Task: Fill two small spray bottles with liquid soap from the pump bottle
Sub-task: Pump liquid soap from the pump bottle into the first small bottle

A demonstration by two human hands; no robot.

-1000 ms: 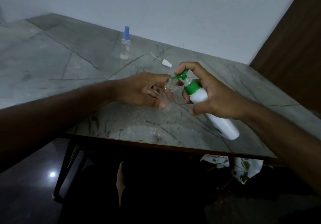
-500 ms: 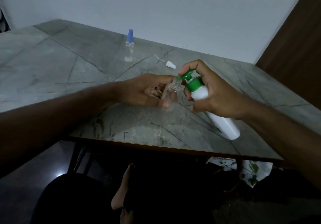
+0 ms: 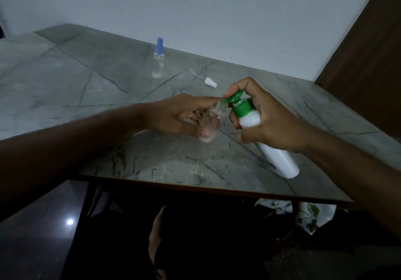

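Now left hand (image 3: 175, 114) clasps small clear uncapped spray bottle (image 3: 211, 120), tilted so mouth meets green nozzle; right hand (image 3: 267, 119) wraps white green-topped pump bottle (image 3: 268, 138), forefinger atop pump to dispense.

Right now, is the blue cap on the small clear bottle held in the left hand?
No, the held small clear bottle has an open neck; the blue cap sits on the far bottle.

White pump bottle (image 3: 269, 140) nozzle meets tilted clear spray bottle (image 3: 211, 120).
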